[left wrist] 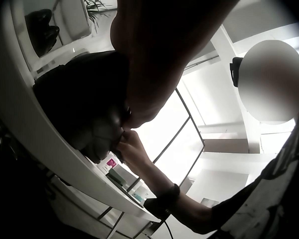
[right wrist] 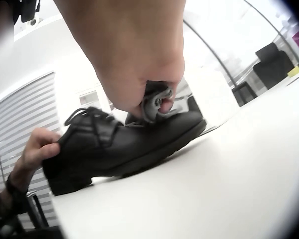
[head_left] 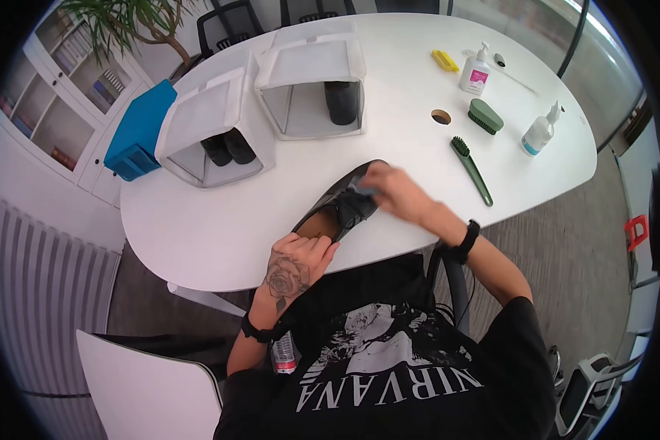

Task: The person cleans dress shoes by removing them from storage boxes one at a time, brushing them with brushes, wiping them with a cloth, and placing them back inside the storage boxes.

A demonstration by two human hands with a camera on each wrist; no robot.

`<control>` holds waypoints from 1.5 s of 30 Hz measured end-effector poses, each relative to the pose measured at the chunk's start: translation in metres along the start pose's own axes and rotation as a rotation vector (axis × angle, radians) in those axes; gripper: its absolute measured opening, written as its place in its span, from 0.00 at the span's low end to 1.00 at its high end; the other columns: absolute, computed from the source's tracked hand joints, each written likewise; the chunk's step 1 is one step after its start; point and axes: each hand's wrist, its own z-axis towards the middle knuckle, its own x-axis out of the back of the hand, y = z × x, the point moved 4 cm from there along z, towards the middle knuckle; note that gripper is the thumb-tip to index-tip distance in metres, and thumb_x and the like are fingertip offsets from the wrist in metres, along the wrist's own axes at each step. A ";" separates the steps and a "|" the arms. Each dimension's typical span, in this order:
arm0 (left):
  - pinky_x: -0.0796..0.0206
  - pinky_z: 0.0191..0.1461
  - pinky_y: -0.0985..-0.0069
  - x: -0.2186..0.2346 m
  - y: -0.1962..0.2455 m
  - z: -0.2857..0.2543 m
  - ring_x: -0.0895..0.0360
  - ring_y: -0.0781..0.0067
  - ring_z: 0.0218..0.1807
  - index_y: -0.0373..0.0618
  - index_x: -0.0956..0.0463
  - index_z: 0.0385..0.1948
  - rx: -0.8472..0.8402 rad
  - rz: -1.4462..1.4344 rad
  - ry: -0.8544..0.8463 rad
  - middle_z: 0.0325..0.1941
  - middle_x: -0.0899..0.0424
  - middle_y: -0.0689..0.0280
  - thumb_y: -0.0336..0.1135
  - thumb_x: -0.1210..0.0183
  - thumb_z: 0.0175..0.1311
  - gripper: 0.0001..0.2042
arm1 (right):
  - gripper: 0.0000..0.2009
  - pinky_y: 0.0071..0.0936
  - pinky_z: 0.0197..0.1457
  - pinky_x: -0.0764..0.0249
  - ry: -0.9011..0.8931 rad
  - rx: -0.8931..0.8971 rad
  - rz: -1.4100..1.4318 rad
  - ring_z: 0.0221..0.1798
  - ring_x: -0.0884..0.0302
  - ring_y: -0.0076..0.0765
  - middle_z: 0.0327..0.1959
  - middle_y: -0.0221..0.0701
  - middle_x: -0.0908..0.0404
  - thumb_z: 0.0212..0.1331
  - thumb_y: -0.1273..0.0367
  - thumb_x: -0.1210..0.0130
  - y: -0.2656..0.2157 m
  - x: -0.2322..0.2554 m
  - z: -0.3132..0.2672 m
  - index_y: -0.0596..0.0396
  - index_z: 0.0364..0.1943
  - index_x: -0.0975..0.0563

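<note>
From my post I follow the person's two hands over the white surface (head_left: 220, 249). In the head view, the black shoe (head_left: 352, 211) lies near the edge closest to the person, its heel toward the body and its toe pointing away. The left hand (head_left: 297, 268) grips it at the heel, fingers curled over the rim of the opening. The right hand (head_left: 397, 192) pinches a bunched grey cloth (right wrist: 152, 107) in curled fingers; the right wrist view shows me the cloth against the upper, between the laces (right wrist: 93, 124) and the toe. That hand is slightly blurred in the head view. The left wrist view is too dark for me to make out the left fingers.

Beyond the shoe I have two white open-fronted boxes: the left box (head_left: 202, 121) holds a pair of dark shoes (head_left: 227, 147), and the right box (head_left: 312, 66) holds a dark object (head_left: 341, 103) I cannot identify for certain. A blue box (head_left: 143, 132) stands beside the left one. Toward the right side I see a green long-handled brush (head_left: 477, 180), a green oval brush (head_left: 485, 116), a pump bottle (head_left: 475, 75), a spray bottle (head_left: 539, 136) and a small yellow item (head_left: 444, 61).
</note>
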 end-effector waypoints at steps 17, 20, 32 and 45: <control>0.32 0.31 0.71 0.002 0.003 -0.001 0.24 0.65 0.19 0.46 0.23 0.22 0.028 0.005 0.019 0.16 0.23 0.65 0.35 0.30 0.64 0.12 | 0.19 0.44 0.57 0.22 0.088 -0.121 -0.113 0.52 0.22 0.55 0.43 0.45 0.21 0.48 0.80 0.40 0.020 0.016 -0.007 0.61 0.48 0.17; 0.31 0.32 0.71 -0.002 -0.001 0.001 0.23 0.64 0.19 0.46 0.23 0.22 0.059 -0.005 0.030 0.16 0.22 0.65 0.35 0.30 0.64 0.12 | 0.18 0.44 0.59 0.22 0.026 -0.013 -0.077 0.51 0.22 0.55 0.42 0.43 0.22 0.48 0.80 0.39 -0.010 -0.008 -0.021 0.61 0.48 0.17; 0.31 0.31 0.71 0.001 0.004 0.002 0.23 0.64 0.18 0.46 0.23 0.21 0.056 0.003 0.035 0.15 0.24 0.65 0.35 0.29 0.62 0.13 | 0.18 0.46 0.56 0.23 0.160 -0.228 -0.105 0.50 0.21 0.57 0.41 0.45 0.22 0.47 0.82 0.42 0.014 0.019 -0.030 0.61 0.46 0.16; 0.39 0.25 0.69 0.014 -0.045 0.006 0.26 0.64 0.17 0.39 0.16 0.26 0.366 -0.231 0.065 0.15 0.22 0.60 0.38 0.30 0.66 0.13 | 0.18 0.40 0.63 0.23 0.140 -0.100 0.037 0.59 0.22 0.51 0.57 0.44 0.23 0.60 0.78 0.38 -0.029 0.007 -0.004 0.63 0.56 0.19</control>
